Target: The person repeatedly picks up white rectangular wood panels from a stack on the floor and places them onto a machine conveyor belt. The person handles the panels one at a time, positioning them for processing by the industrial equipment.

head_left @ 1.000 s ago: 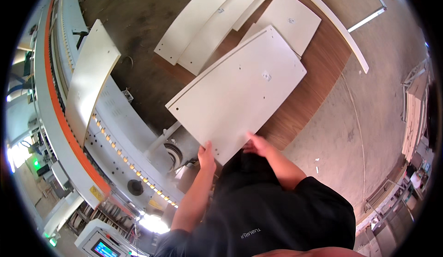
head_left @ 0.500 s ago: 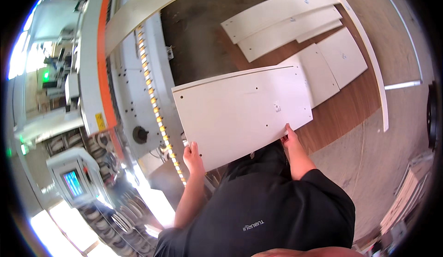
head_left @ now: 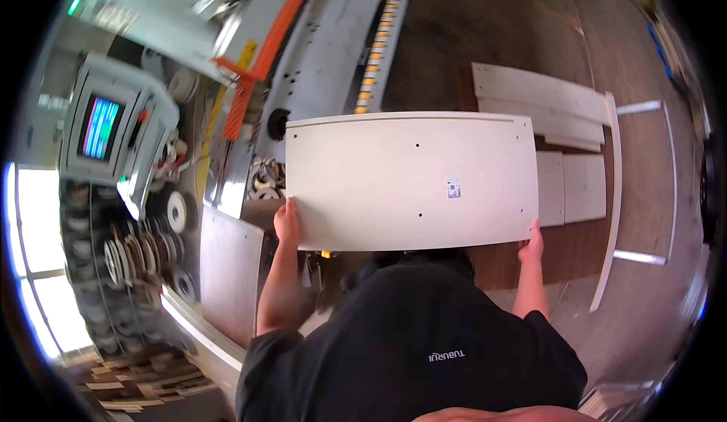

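A white rectangular panel is held out in front of my body, its long sides running left to right. Several small drilled holes and a small printed label show on its face, and a groove runs along the far edge. My left hand grips the near left corner, thumb over the edge. At the near right corner my right hand is closed on the same panel. The fingers beneath the panel are hidden in both cases.
More white panels lie on a brown board to the right, beside a long white strip. A machine with an orange rail and yellow-white rollers stands ahead left. A control screen and edging rolls are at left.
My view has swung left, so the machine and screen appear more central. The panel has levelled from a tilt, and both hands keep hold of it.
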Motion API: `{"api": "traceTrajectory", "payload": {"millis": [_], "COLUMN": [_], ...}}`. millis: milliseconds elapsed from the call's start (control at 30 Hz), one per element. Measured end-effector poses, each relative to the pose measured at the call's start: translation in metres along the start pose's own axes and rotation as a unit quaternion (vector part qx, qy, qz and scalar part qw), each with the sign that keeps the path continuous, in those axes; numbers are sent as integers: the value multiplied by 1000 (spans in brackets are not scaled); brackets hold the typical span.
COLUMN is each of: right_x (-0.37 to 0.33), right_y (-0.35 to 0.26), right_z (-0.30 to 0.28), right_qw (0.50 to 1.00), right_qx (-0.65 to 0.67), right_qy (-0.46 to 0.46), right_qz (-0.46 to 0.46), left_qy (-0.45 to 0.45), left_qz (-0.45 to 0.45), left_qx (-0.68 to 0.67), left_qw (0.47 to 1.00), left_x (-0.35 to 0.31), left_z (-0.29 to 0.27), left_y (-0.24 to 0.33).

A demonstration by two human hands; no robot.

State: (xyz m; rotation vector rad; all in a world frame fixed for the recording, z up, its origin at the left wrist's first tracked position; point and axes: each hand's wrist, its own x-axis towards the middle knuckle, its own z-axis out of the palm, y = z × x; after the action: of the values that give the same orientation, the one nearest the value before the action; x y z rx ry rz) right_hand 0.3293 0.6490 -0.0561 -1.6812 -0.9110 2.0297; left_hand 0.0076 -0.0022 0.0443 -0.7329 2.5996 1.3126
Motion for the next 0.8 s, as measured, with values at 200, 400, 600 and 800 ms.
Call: {"api": "traceTrajectory", "payload": {"millis": [200, 400, 600, 800], "right_x": [-74, -157, -217, -205], "right_y": [65, 103, 123, 116], "right_z": [61, 104, 138, 127], "right_qw": [991, 953, 930, 891], "right_qx": [-92, -233, -302, -392], "right_qy": [-92, -179, -200, -228], "right_qz": [41, 67, 56, 18], "left_qy": [194, 254, 232, 290], "left_qz": [169, 251, 212, 137], "left_qx": [251, 229, 106, 16], "left_qw": [933, 906, 943, 947], "left_x": [42, 59, 127, 282], "left_z": [-73, -113, -152, -277], "left_y": [-42, -64, -70, -87]}}
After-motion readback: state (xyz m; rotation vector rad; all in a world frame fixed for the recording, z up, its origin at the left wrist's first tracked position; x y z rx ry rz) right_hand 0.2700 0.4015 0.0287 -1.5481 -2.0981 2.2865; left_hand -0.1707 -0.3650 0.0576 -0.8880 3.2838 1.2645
